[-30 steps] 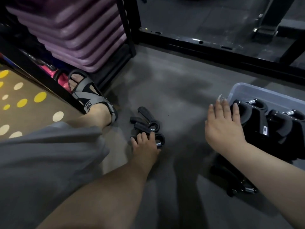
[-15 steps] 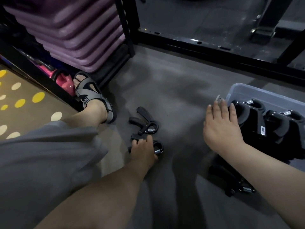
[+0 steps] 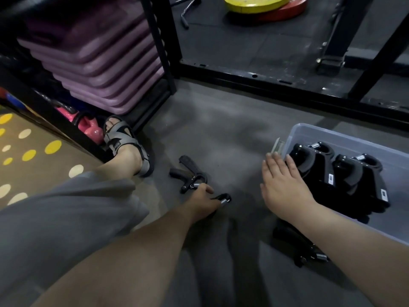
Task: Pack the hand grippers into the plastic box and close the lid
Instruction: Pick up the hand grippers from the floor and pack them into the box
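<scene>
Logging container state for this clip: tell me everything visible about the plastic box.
The plastic box is translucent pale grey, lidless, and sits on the dark floor at the right. A clear latch tab stands at its left corner. Black hand grippers with metal springs lie inside. The right hand rests with straight fingers over its left rim.

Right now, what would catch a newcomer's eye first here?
The left hand grips a black hand gripper down at the grey floor, centre. The right hand lies flat at the edge of the clear plastic box, right, where packed grippers sit. Purple step platforms stack upper left.
</scene>
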